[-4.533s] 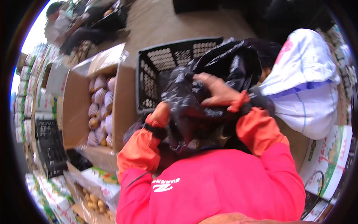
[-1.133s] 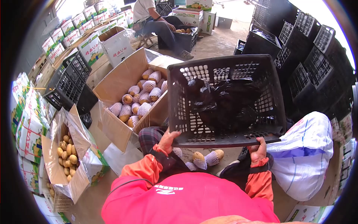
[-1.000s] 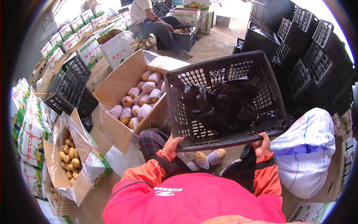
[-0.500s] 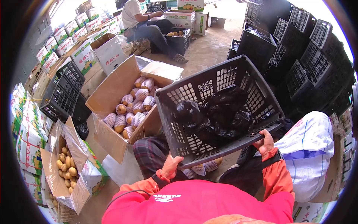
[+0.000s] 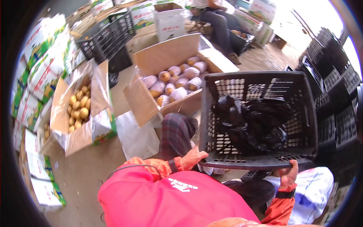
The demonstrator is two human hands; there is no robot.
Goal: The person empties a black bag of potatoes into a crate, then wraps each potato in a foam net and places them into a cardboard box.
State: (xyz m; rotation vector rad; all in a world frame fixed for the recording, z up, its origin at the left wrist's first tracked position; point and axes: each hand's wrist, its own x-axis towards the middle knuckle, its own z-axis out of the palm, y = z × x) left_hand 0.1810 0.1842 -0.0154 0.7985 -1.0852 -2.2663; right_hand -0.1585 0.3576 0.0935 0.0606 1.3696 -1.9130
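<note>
A black plastic crate, tilted with its opening toward me, is held at its near rim by both hands. My left hand grips the near left corner, and my right hand is wrapped under the rim near the right corner. Inside the crate lie crumpled black plastic bags. Just left of the crate, an open cardboard box holds several yellow-brown fruits in white foam nets. A few more netted pieces show partly below the crate, by my legs.
Another open carton at left holds loose yellow-brown produce. Black crates are stacked at right, beyond a white woven sack. Printed cartons line the left side. A seated person is at the back.
The view has swung to the right, so boxes and crate appear shifted. The crate is turned more squarely toward me, still in both hands with the black bags inside.
</note>
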